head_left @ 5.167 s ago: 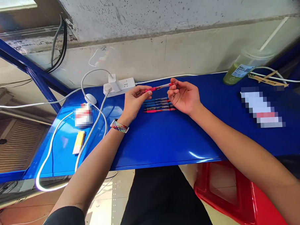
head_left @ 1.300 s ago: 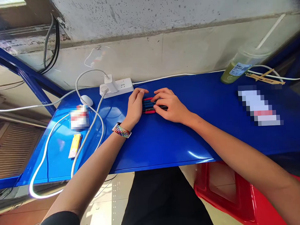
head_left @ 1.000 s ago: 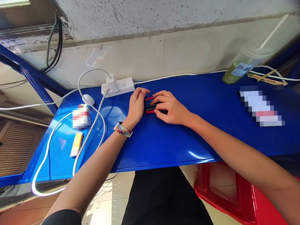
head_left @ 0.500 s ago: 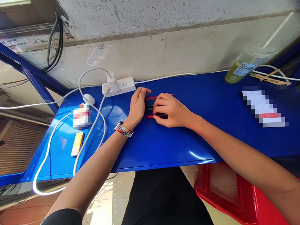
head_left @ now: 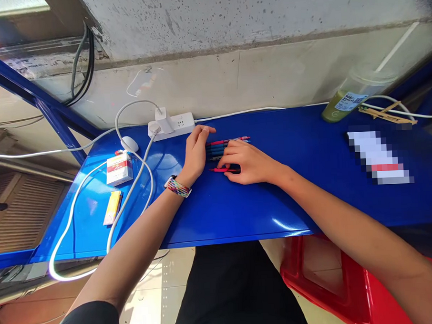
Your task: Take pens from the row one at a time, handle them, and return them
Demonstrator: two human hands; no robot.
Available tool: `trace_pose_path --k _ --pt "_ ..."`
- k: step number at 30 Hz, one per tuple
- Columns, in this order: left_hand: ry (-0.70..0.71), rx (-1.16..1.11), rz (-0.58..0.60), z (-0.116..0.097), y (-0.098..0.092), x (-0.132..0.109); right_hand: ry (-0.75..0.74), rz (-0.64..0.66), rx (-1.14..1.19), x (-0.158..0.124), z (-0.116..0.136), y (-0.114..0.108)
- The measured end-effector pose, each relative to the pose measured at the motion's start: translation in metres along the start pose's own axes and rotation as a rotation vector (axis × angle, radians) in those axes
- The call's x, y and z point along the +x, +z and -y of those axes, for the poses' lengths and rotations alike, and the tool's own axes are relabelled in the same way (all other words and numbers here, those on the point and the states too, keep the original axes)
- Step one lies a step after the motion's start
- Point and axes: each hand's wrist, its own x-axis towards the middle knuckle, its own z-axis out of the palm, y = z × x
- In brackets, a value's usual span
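Observation:
Several pens lie side by side on the blue table [head_left: 275, 197], pointing left to right, with a red one [head_left: 218, 143] at the far side and dark blue pens [head_left: 216, 150] beside it. My left hand [head_left: 197, 153] stands on its edge against their left ends, fingers extended. Over their right part is my right hand [head_left: 250, 163], its fingers bent and its thumb and fingertips pinching a second red pen [head_left: 218, 170]. This pen lies nearer to me, a little apart from the row. My right fingers hide part of the pens.
A white power strip [head_left: 182, 123] with plugs and looping cables, a mouse-like white object [head_left: 130, 144], a cigarette pack [head_left: 119, 169] and a yellow box [head_left: 112, 208] are on the left. Right are a cup of green drink [head_left: 337, 106] and a blurred phone-like object [head_left: 378, 155].
My right hand has shifted slightly right and toward me with the near red pen, widening the gap to the other pens. My left hand has barely moved.

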Motion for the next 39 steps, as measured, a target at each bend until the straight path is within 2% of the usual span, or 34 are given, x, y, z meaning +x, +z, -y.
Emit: trace_pose_path --k 4,10,13,17,19,24,27,34,39 --pt "0.079 0.013 0.034 -0.009 -0.001 -0.003 0.067 -0.060 0.081 -0.001 -0.002 0.000" --pt "0.113 0.083 0.182 -0.019 -0.001 -0.008 0.217 -0.362 0.143 -0.001 -0.008 -0.004" --pt "0.138 0.139 0.224 -0.021 0.000 -0.009 0.291 -0.433 0.160 -0.001 -0.015 -0.006" --pt "0.151 0.123 0.142 -0.016 -0.002 -0.005 0.410 -0.495 0.162 -0.001 -0.027 -0.011" --pt "0.144 0.102 0.084 -0.013 -0.003 -0.002 0.485 -0.546 0.242 -0.002 -0.033 -0.016" --pt "0.119 0.031 0.017 -0.008 -0.007 0.004 0.644 -0.555 0.734 -0.003 -0.042 -0.028" --pt "0.093 -0.007 0.013 -0.005 -0.008 0.006 0.667 -0.580 0.908 -0.002 -0.041 -0.029" --pt "0.097 0.084 -0.011 -0.003 -0.009 0.005 0.705 -0.654 0.964 0.001 -0.043 -0.023" --pt "0.087 0.121 0.016 -0.005 -0.010 0.005 0.704 -0.674 0.937 0.002 -0.046 -0.018"
